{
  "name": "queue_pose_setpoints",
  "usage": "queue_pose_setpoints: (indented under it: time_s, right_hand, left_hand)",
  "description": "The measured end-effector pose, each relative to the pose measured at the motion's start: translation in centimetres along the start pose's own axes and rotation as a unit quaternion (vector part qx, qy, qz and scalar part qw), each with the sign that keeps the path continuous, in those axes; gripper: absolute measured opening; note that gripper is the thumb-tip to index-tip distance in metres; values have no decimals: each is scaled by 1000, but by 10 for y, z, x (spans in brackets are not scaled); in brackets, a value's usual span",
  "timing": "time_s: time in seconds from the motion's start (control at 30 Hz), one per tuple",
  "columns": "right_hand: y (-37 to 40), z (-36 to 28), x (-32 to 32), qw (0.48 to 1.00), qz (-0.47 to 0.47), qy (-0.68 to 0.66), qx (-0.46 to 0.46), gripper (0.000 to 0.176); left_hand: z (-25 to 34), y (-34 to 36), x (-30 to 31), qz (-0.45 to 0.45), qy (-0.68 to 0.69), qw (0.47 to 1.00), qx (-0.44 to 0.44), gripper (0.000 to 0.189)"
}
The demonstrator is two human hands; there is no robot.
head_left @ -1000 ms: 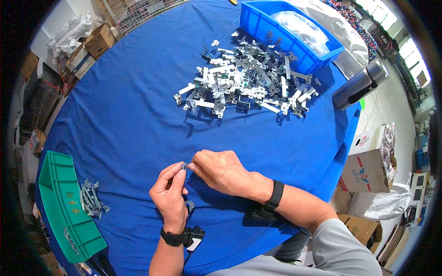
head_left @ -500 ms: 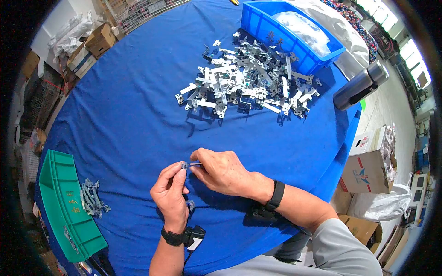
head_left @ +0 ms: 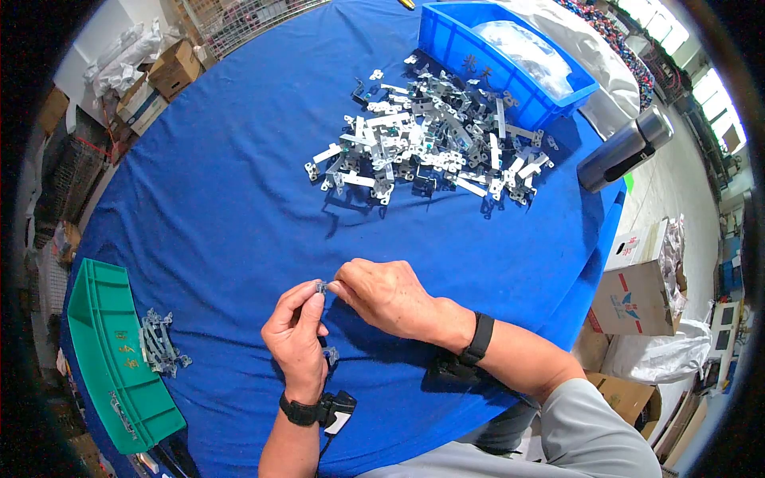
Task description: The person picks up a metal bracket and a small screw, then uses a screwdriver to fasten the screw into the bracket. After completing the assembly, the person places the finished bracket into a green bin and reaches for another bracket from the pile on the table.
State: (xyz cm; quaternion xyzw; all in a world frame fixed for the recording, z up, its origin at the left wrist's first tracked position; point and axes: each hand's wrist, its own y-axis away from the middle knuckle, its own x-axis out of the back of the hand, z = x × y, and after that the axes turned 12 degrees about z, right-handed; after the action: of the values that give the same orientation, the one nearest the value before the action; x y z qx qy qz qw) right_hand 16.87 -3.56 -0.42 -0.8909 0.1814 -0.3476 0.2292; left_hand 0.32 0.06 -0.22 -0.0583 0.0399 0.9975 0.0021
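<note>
My left hand pinches a small metal bracket between thumb and index finger. A shiny end of metal shows beside the palm, lower down. My right hand is closed, with thumb and index fingertips right at the bracket's right side. The thin metal rod those fingertips grip is mostly hidden by them now. Both hands are close over the blue cloth, wrists bent toward each other.
A large pile of metal brackets lies at the back, before a blue bin with plastic bags. A steel flask stands right. At left are a green tray and a small group of metal pieces.
My right fingertips have moved left, up to the bracket, and the thin rod visible before between them and the bracket is now mostly covered. My left hand stays almost in place.
</note>
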Motion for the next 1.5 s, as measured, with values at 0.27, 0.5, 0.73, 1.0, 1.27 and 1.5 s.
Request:
queue_pose_setpoints:
  time_s: [0.27,0.5,0.73,1.0,1.27,1.5]
  right_hand:
    - [0,0,0,1000,8,-11,2,14]
    - [0,-2,-1,1000,9,-25,-16,14]
    - [-3,-8,2,997,34,-55,-31,14]
    - [1,1,-1,999,-10,33,-2,19]
    - [0,-1,-2,1000,12,8,-5,20]
    - [0,-2,-1,1000,-12,25,-15,17]
  left_hand:
    - [0,0,0,-5,-2,1000,-5,14]
    - [0,0,0,2,3,1000,-3,13]
    - [1,1,-3,5,-11,1000,-19,16]
    - [1,1,-3,-9,-26,999,-25,18]
    - [-2,0,2,-25,-6,1000,-14,21]
    - [-3,0,1,-10,-8,999,-29,23]
